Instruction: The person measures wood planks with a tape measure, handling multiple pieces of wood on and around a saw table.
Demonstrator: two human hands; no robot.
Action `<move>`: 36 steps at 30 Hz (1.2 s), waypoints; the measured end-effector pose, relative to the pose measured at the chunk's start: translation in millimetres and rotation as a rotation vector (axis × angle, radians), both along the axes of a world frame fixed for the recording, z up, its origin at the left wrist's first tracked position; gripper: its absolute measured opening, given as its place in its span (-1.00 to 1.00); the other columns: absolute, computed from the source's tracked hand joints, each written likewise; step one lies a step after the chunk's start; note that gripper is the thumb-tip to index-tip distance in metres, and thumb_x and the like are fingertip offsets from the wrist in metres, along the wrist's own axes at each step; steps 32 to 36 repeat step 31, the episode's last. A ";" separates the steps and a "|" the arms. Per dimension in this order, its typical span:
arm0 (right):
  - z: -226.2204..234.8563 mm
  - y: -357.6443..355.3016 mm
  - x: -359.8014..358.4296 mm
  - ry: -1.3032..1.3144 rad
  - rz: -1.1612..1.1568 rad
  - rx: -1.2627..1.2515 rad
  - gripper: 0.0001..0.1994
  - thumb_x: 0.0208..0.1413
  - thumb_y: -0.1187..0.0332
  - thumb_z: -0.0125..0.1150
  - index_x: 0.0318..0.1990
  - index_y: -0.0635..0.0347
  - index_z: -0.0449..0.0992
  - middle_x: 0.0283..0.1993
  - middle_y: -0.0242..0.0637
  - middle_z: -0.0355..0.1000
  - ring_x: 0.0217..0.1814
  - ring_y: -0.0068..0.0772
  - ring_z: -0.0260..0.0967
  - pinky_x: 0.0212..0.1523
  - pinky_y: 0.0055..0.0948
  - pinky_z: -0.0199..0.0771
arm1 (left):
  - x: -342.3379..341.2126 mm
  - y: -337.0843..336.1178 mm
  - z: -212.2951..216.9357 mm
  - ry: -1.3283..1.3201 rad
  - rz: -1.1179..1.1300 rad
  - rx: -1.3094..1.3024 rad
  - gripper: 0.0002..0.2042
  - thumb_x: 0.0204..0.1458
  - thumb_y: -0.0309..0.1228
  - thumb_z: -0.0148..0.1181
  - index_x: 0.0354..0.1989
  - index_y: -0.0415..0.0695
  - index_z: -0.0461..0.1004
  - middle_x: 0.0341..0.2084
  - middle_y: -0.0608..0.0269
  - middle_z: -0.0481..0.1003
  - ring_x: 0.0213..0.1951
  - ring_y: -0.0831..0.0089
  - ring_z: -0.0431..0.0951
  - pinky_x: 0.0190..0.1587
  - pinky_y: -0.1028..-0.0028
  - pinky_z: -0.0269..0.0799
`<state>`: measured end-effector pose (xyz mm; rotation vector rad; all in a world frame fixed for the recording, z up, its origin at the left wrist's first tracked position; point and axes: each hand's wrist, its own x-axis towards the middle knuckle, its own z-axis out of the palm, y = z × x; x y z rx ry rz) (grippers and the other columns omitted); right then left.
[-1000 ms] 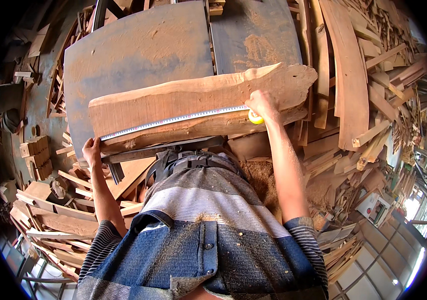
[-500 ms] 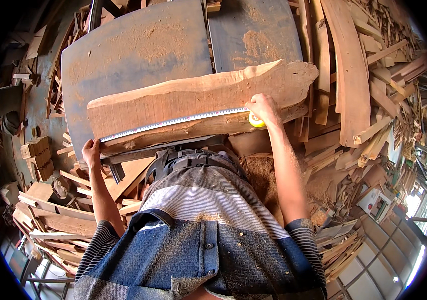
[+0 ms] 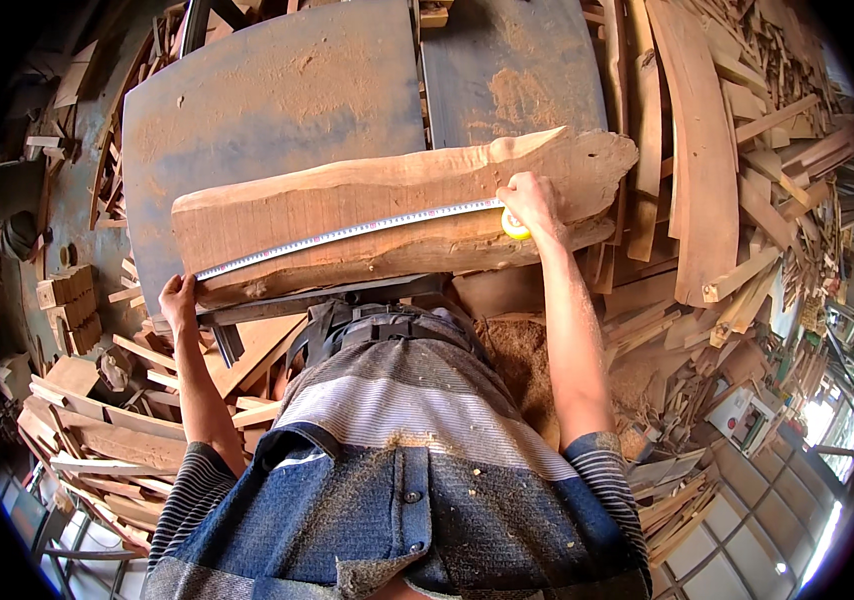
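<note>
Right grip [image 3: 527, 200] on tape measure [image 3: 347, 234], stretched along plank [image 3: 387, 215]

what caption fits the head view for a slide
Left hand and right hand stretch a tape measure along a rough wooden slab.

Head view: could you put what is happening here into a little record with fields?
Left hand: holds the tape's end at the plank's left end
Right hand: presses the yellow tape case on the plank
Tape blade: stretched along the rough wooden plank
Support: grey metal table, dusted with sawdust
Surroundings: heaps of wood offcuts on both sides
</note>
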<state>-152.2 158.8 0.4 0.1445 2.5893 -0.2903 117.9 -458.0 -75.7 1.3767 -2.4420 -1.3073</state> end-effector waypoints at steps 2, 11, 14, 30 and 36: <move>-4.5 0.6 -3.7 -0.021 0.017 0.012 -0.73 -0.01 0.12 0.23 -0.31 0.06 0.70 -0.29 -0.05 0.62 -0.15 0.03 0.60 -0.05 -0.04 0.54 | -1.2 -0.5 -0.1 0.008 -0.010 0.005 -0.78 0.16 -0.39 0.29 -0.47 -0.26 0.51 -0.62 0.47 0.44 -0.57 0.70 0.30 -0.52 0.56 0.17; -8.3 4.0 15.6 -0.025 0.102 0.077 -0.75 0.03 0.14 0.20 -0.31 0.06 0.69 -0.21 0.00 0.62 -0.09 0.09 0.60 -0.05 0.02 0.54 | -2.9 0.5 4.6 -0.011 -0.012 -0.003 -0.79 0.16 -0.40 0.28 -0.47 -0.25 0.54 -0.62 0.40 0.51 -0.59 0.69 0.32 -0.53 0.56 0.18; -6.8 11.4 37.7 -0.063 0.089 0.089 -0.75 0.03 0.15 0.20 -0.28 0.04 0.70 -0.20 0.00 0.62 -0.08 0.10 0.60 -0.04 0.02 0.54 | -13.5 13.3 24.0 -0.037 -0.043 -0.009 -0.79 0.16 -0.39 0.28 -0.47 -0.25 0.52 -0.63 0.42 0.49 -0.60 0.70 0.32 -0.54 0.56 0.18; 7.7 53.8 135.5 -0.147 -0.251 -0.433 -0.69 0.05 0.06 0.47 -0.33 0.13 0.73 -0.42 -0.26 0.62 -0.39 -0.51 0.53 -0.33 -0.42 0.49 | 0.0 -9.4 -2.0 0.060 -0.025 0.106 -0.81 0.15 -0.44 0.30 -0.47 -0.23 0.51 -0.60 0.30 0.56 -0.58 0.63 0.49 -0.54 0.57 0.32; 9.7 49.9 126.2 -0.102 -0.270 -0.374 -0.71 0.02 0.07 0.51 -0.29 0.08 0.75 -0.39 -0.28 0.63 -0.38 -0.47 0.53 -0.30 -0.36 0.53 | -0.3 -10.5 -2.7 0.052 -0.034 0.106 -0.80 0.15 -0.42 0.31 -0.47 -0.23 0.51 -0.57 0.29 0.58 -0.57 0.63 0.49 -0.53 0.57 0.34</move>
